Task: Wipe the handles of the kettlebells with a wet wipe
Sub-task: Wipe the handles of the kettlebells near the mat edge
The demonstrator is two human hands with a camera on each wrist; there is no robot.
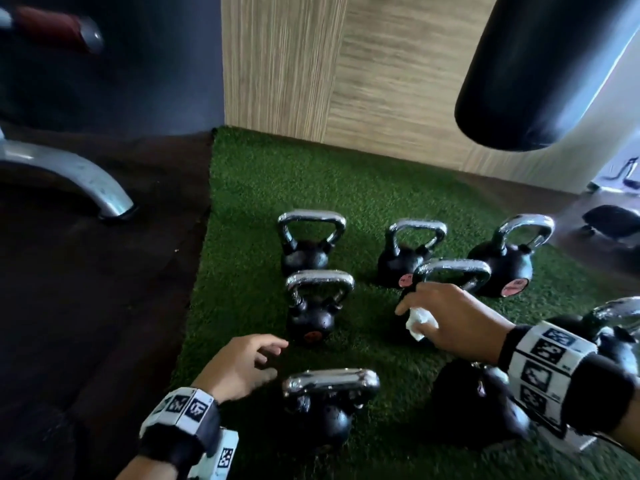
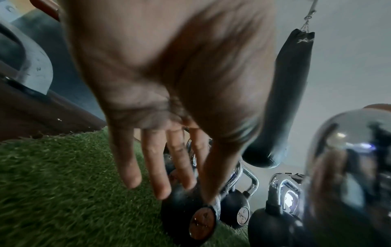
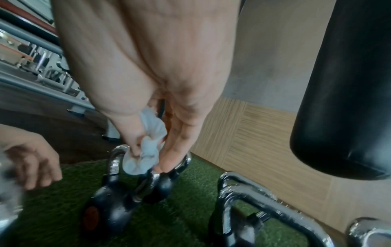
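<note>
Kettlebell (image 1: 485, 403) body mostly hidden under right wrist; another kettlebell (image 1: 620, 327) cut by frame edge.

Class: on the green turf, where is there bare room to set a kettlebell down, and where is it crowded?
Bare turf lies between the wooden wall and the back row of kettlebells. A bare strip also runs along the turf's left edge beside the dark floor. It is crowded at the centre and right, where the right hand holds the wipe.

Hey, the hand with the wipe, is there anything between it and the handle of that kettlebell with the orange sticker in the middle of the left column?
Nothing visible. The right hand pinches the wet wipe above the green turf, and the gap across to the chrome handle of the kettlebell is clear. The left hand hovers nearer the camera, outside that line.
</note>
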